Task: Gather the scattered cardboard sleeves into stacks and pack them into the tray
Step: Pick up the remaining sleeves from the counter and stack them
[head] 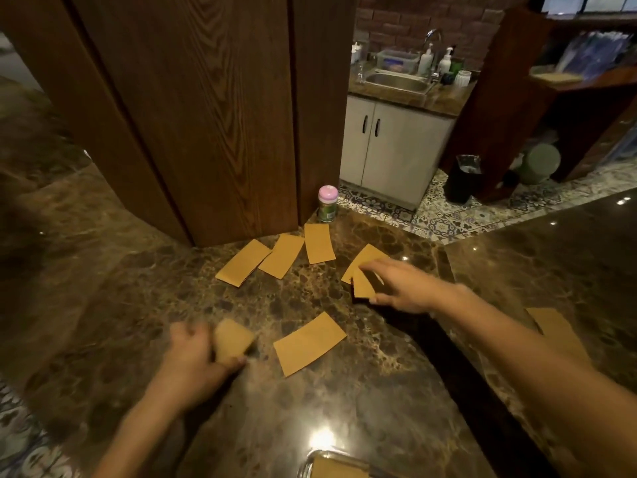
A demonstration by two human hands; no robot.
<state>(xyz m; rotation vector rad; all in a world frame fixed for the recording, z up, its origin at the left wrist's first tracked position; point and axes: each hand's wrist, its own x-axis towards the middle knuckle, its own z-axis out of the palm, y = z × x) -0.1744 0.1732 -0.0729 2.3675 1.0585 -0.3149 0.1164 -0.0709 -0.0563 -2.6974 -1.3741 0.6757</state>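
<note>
The left grip (193, 353) closes round a blurred tan cardboard sleeve (232, 339) low over the brown marble counter (310, 401), while the right grip (403, 288) pinches tan cardboard sleeves (362, 287), one or several I cannot tell, just above another flat sleeve (366, 257). One loose sleeve (309, 343) lies between the grips, and three more sleeves (282, 256) fan out beyond and left of the right grip. A further sleeve (556, 332) lies right of its forearm, and the shiny-rimmed tray (307, 459), nearer than both grips, holds packed sleeves (339, 470).

Head-worn view, looking forward and down, close over the counter (275, 426)
</note>
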